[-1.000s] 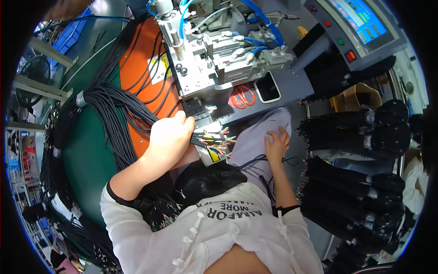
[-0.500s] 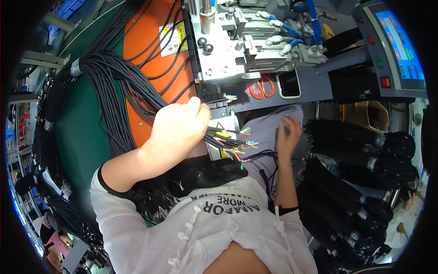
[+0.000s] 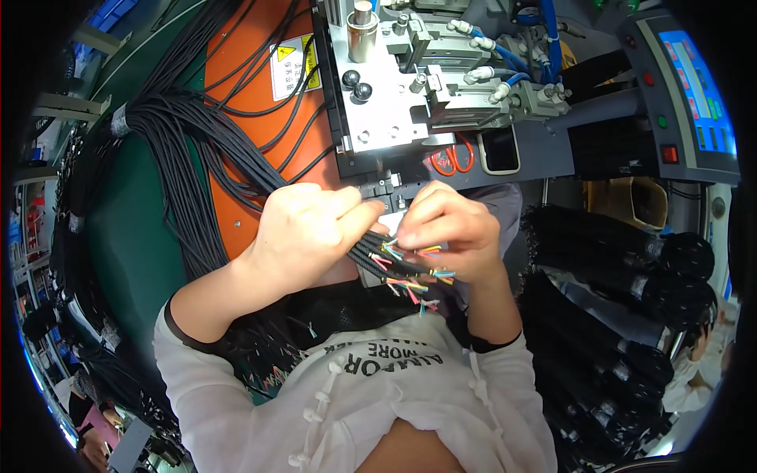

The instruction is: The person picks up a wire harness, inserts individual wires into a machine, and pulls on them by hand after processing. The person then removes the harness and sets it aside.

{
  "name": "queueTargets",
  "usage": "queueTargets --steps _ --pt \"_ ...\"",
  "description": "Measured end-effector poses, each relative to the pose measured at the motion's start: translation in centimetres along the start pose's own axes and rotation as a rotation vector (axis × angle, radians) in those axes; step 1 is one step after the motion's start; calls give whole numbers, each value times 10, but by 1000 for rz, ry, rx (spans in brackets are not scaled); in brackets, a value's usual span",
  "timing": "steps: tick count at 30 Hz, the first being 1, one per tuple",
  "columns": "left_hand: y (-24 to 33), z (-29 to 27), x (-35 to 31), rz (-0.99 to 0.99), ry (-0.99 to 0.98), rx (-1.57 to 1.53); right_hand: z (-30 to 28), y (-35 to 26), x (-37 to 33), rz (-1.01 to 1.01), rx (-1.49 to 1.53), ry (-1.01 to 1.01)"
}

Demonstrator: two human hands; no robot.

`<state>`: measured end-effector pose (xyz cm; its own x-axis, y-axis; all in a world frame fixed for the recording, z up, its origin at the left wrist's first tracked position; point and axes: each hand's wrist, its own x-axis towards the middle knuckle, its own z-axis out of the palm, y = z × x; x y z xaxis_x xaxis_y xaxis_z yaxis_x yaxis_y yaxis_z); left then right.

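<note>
My left hand (image 3: 311, 225) is closed round several black cables (image 3: 365, 254), just in front of the machine's small metal clamp (image 3: 383, 188). Their stripped ends fan out to the right as thin coloured wires (image 3: 412, 288), red, yellow, blue and white. Close beside it, my right hand (image 3: 459, 232) has its thumb and fingers pinched together at the upper wire ends; the fingers hide what exactly they grip. Behind the left hand, a thick bundle of black cables (image 3: 197, 130) runs back across the orange plate (image 3: 236, 225).
A metal press machine (image 3: 386, 98) with cylinders and blue air hoses stands ahead. Red-handled scissors (image 3: 451, 158) and a phone (image 3: 499, 150) lie right of it. A control screen (image 3: 698, 94) is at far right, above hanging black cable bundles (image 3: 615, 315). Green table surface (image 3: 130, 229) lies left.
My right hand has risen from the grey cloth at the right to the cable ends. A cable end that lay at the clamp no longer shows there. The left hand has moved slightly nearer me.
</note>
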<state>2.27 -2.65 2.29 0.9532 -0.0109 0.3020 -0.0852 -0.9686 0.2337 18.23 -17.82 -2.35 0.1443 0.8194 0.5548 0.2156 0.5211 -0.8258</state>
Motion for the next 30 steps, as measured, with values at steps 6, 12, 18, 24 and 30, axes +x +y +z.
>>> queueTargets --steps 6,12,18,24,30 --pt "0 -3 8 72 224 -217 20 2 -4 170 188 389" --pt "3 1 6 -17 371 -285 36 -18 20 270 155 467" --pt "4 2 2 -97 310 -306 42 -6 24 46 -349 521" --pt "2 2 5 -102 274 -309 35 -8 22 278 62 454" --pt "8 1 6 -115 241 -245 34 -14 18 37 -628 395"
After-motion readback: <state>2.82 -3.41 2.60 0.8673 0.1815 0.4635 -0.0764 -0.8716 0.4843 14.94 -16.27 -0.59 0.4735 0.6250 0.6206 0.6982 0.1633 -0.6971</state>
